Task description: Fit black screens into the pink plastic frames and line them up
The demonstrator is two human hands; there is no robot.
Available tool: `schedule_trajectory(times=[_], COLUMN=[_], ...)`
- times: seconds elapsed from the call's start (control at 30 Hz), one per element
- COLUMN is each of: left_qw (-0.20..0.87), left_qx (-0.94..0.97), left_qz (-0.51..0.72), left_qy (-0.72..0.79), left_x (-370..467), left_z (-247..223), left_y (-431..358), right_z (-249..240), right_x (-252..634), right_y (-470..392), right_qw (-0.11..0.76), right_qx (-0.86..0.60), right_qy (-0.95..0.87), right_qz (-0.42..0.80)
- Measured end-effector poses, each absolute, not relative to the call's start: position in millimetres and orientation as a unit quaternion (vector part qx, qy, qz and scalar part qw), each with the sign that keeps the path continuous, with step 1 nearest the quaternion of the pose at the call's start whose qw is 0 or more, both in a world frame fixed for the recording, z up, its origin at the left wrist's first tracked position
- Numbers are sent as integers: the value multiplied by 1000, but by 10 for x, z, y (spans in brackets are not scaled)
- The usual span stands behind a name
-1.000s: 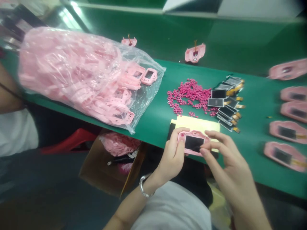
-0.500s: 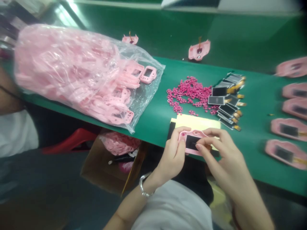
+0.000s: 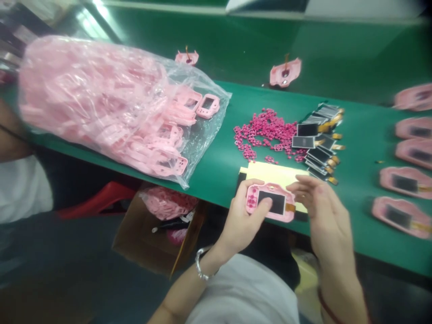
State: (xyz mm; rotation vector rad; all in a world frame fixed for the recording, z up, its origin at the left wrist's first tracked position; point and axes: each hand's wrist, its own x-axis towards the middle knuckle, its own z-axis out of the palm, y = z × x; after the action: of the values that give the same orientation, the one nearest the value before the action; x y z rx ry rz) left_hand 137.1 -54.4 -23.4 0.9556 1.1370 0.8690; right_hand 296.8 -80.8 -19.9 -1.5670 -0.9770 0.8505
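Note:
Gripped in my left hand [image 3: 241, 220] is a pink plastic housing half [image 3: 287, 215], its inner side toward me. A dark display screen [image 3: 277, 202] sits in it, with my left thumb lying on the screen. Magenta button pieces show at the housing's left end, and the screen's orange ribbon lies at the right. My right hand [image 3: 329, 216] is off the housing, just right of it, fingers apart and holding nothing I can see. Beneath and behind the housing is a yellow pad [image 3: 276, 173] on the green bench.
Magenta button pieces [image 3: 270, 128] lie piled beyond the pad, beside loose screens [image 3: 308, 129] with ribbons. On the left spreads a clear bag [image 3: 94, 94] of pink housings. Several fitted housings [image 3: 401, 213] line the right. Below the bench stands a cardboard box [image 3: 135, 238]; another person's arm [image 3: 11, 130] is far left.
My right hand has let go of the screen and moved right, its fingers opening. My left thumb has shifted onto the screen, and the housing now shows more fully.

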Motion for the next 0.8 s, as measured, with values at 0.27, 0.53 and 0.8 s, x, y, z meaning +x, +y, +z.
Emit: schedule_trajectory(times=[0.27,0.53,0.8], left_qw=[630,141,-44], left_qx=[432,701,701], left_qz=[382,381,212], left_qy=[520,586,679], left_x=[1468,536,-35], left_z=[-304,-332,-334], left_y=[-570,350,1201], right_z=[-262,-162,22], right_x=[2908,4408,5737], right_y=[-940,-1262,-1476], right_qw=[458,499,420], right_qx=[-665,-850,-895], right_qy=[-367,-149,-148], right_qz=[463,84,-30])
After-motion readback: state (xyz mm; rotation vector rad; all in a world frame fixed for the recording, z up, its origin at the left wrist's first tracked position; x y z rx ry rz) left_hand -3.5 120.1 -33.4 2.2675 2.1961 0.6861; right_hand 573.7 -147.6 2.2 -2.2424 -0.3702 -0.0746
